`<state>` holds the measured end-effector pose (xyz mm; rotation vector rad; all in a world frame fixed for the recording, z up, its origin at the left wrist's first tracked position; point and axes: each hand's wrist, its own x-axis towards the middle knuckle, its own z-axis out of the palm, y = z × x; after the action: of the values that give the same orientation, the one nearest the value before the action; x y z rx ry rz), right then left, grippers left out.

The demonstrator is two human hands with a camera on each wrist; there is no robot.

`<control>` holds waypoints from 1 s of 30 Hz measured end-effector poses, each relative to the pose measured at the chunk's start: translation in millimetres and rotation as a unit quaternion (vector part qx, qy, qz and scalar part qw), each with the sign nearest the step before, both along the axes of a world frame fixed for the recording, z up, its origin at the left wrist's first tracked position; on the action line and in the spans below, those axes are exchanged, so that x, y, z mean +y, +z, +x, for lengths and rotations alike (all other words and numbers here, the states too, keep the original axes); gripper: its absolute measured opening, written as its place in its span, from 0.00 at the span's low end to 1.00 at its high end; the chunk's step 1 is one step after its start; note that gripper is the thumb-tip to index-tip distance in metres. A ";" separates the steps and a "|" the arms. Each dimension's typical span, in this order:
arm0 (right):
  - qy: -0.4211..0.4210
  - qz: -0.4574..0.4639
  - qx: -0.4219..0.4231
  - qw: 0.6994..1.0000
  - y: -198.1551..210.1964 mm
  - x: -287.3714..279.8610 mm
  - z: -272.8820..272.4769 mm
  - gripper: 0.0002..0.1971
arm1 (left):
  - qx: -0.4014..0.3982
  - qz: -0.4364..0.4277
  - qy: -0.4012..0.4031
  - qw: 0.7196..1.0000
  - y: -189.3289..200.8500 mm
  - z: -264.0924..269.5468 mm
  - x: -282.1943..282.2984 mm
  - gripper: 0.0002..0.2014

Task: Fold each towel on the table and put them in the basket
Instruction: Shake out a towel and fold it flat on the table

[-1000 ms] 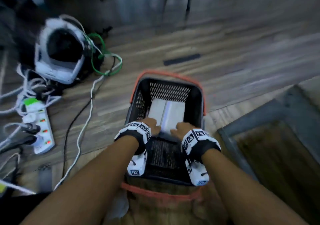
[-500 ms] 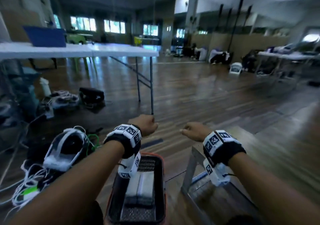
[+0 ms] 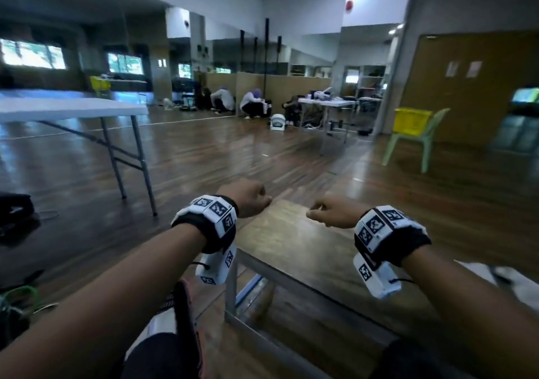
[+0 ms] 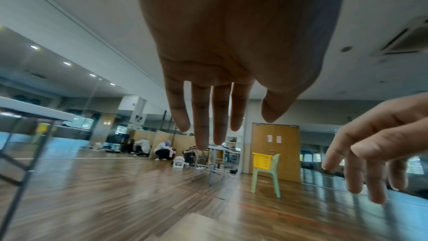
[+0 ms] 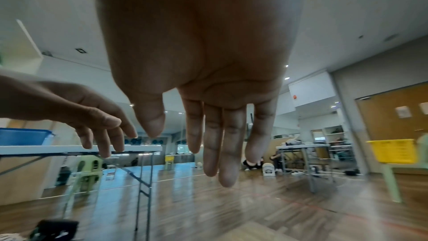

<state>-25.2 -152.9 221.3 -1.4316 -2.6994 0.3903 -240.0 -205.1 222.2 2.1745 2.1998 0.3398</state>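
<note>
While both hands hung free over the wooden table, I saw that neither held anything. My left hand (image 3: 247, 198) sat at centre frame in the head view, with the right hand (image 3: 329, 211) just beside it toward the right. From above they looked loosely curled, but the wrist views showed the fingers (image 4: 201, 116) of the left hand long and relaxed, slightly spread, and the right hand's fingers (image 5: 228, 146) the same, drooping downward with nothing between them.

Below the hands lay the bare wooden table (image 3: 294, 250), its metal frame edge running toward the lower right. At the lower left of the head view, partly behind my left forearm, stood the dark basket (image 3: 184, 308) with an orange rim, down beside the table. A pale patch inside it (image 3: 163, 324) may have been a folded towel, though too little showed to be sure. At the right edge of the frame, a blurred white shape (image 3: 495, 276) lay on the table; I judged it could be another towel.

I judged that one placement was finished and that I was between towels. The next move would call for turning toward that white shape, taking it by its corners and spreading it flat before folding.

Farther off stood a white folding table (image 3: 67, 108) at the left and a green chair (image 3: 420, 142) at the right.
</note>
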 end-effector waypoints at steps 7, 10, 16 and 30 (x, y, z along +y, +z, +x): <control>-0.140 -0.019 0.016 0.990 -14.7 -20.4 111.2 0.20 | 0.011 -0.015 -0.141 0.990 -18.0 94.9 46.9 0.21; -0.203 -0.028 0.017 0.979 -26.7 -33.7 160.1 0.20 | 0.001 -0.025 -0.209 0.978 -29.8 146.1 59.9 0.20; -0.332 -0.058 0.028 0.941 -70.2 -55.0 264.2 0.15 | 0.011 -0.070 -0.320 0.945 -69.1 255.4 80.8 0.17; -0.448 -0.030 -0.031 0.893 -193.5 -30.5 412.8 0.16 | 0.028 -0.110 -0.435 0.893 -206.6 441.1 139.7 0.17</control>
<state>387.7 -183.3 27.8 -2.4846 -1.7460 0.3413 201.1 -65.4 15.6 2.7296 0.9953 -0.0185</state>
